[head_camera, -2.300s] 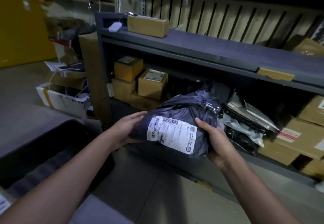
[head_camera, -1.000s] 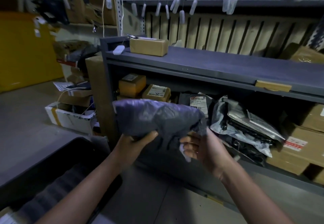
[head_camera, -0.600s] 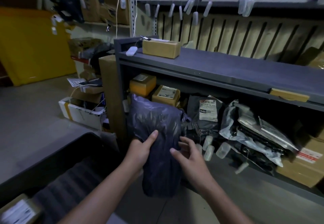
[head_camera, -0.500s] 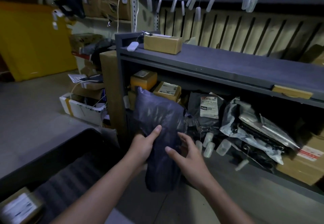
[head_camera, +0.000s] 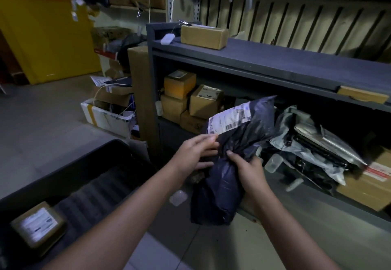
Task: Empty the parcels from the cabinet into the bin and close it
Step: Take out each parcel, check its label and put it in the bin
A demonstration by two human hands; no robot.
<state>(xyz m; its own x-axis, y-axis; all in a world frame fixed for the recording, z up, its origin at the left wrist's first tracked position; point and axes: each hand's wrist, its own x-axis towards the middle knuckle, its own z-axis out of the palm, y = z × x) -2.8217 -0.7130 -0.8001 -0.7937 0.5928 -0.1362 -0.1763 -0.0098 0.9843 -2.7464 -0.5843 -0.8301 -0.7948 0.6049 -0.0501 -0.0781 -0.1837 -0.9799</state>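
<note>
A dark plastic mailer bag (head_camera: 224, 181) with a white shipping label near its top hangs upright in front of the grey cabinet (head_camera: 264, 60). My left hand (head_camera: 195, 150) grips its left edge just under the label. My right hand (head_camera: 248, 171) clutches its crumpled middle from the right. The black bin (head_camera: 69, 176) stands open at lower left, with one labelled cardboard box (head_camera: 38, 225) inside. Several cardboard boxes (head_camera: 190, 98) and grey poly bags (head_camera: 313, 142) remain on the cabinet's lower shelf.
A brown box (head_camera: 203, 36) and a small white tag lie on the cabinet top. A tall carton (head_camera: 139, 92) leans against the cabinet's left side, with an open white box (head_camera: 105, 115) of clutter on the floor beyond. Small translucent tags dangle from the shelf edge.
The bag has been turned so its label faces me at the top. My right hand, open beside it half a second ago, has closed on its middle. The view has shifted left toward the bin.
</note>
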